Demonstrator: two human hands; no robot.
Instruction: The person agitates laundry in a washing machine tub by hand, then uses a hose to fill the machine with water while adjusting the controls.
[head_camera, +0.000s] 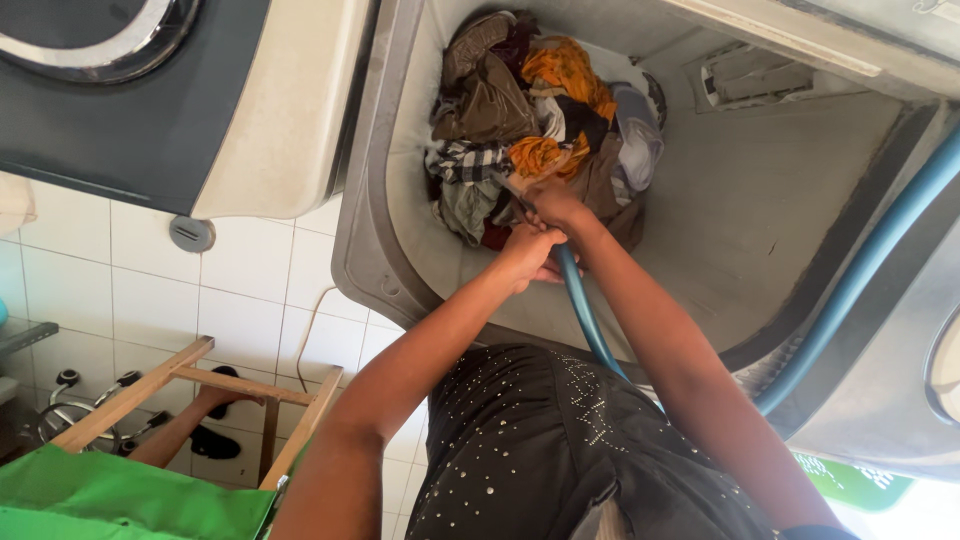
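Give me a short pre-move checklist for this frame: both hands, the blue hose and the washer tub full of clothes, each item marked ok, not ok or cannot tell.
1. Left hand closed around the blue hose: ok.
2. Right hand on the hose end, above the left hand: ok, fingers wrapped near the tip.
3. Hose end pointed into the washer tub: ok, it sits at the edge of the clothes.
4. Water flowing from the hose: cannot tell, the hands hide the tip.
5. Clothes inside the tub, none over the rim: ok.
6. Hose free of kinks along the washer's right side: ok in the visible stretch; the rest runs out of frame.
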